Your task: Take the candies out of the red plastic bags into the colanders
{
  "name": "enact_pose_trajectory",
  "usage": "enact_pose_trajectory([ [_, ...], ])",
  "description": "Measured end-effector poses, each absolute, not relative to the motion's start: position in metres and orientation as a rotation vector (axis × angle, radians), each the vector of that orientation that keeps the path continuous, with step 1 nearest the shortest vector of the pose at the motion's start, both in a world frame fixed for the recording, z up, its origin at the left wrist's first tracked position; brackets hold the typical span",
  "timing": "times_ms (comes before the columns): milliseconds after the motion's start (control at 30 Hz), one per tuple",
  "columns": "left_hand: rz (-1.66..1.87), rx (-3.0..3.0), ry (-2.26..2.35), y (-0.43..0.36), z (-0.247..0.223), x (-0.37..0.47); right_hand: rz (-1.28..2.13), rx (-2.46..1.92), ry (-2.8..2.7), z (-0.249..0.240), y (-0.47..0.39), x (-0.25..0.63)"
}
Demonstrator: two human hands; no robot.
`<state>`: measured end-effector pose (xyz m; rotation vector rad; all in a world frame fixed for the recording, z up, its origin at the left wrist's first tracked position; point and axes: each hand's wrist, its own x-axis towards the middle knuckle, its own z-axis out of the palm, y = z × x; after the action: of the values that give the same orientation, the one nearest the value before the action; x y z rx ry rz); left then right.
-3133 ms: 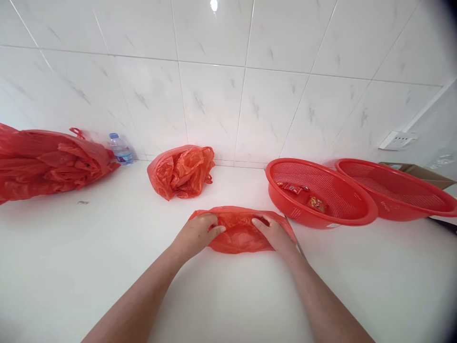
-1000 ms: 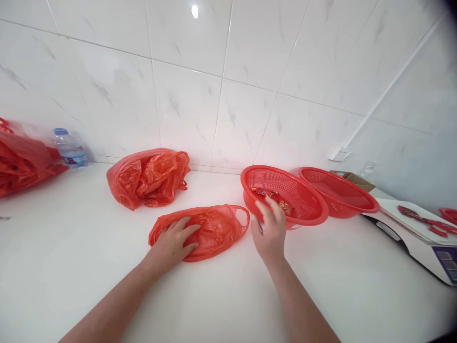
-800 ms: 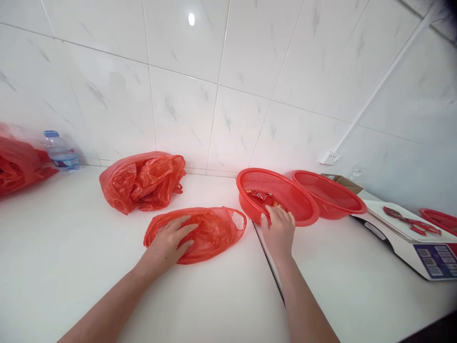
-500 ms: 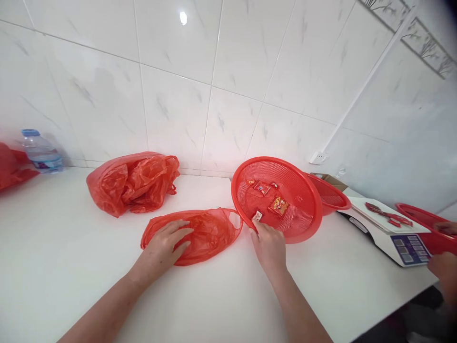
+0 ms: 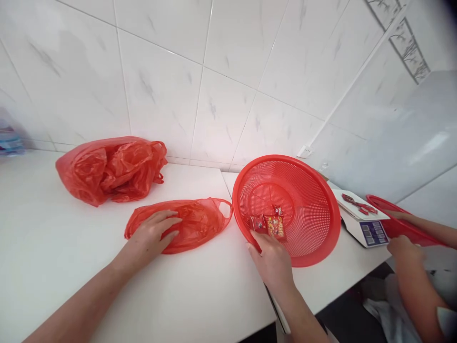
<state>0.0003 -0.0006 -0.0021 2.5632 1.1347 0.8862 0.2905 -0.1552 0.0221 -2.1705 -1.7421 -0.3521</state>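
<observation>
Right hand (image 5: 273,264) grips red basket (image 5: 309,214) by near rim, right of frame center; tilted, packets (image 5: 275,226) low. Left hand (image 5: 152,233), fingers loosely spread, rests on flattened bag (image 5: 202,224), center; no pinch visible. I'd tilt slowly, bag steadied.

No word or number can be read for certain. Just beyond the right hand's fingers (image 5: 264,242), the larger packet (image 5: 274,226) bears yellow print and the smaller packet (image 5: 257,223) a pale mark, both too small to decipher. Well right of the fingers, the scale keypad (image 5: 373,232) is illegible; far left of them, so is the bottle label (image 5: 9,142).
</observation>
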Motion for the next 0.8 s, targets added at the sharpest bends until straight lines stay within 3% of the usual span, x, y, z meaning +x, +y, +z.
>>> enact_pose_trajectory([
  [400, 0.849, 2.568, 1.182, 0.001, -0.008, 0.001, -0.311, -2.330, -1.696, 0.056, -0.181, 0.296],
  [800, 0.894, 2.639, 1.197, 0.008, -0.017, -0.002, 0.246, -2.387, -1.560, 0.109, -0.156, 0.391],
])
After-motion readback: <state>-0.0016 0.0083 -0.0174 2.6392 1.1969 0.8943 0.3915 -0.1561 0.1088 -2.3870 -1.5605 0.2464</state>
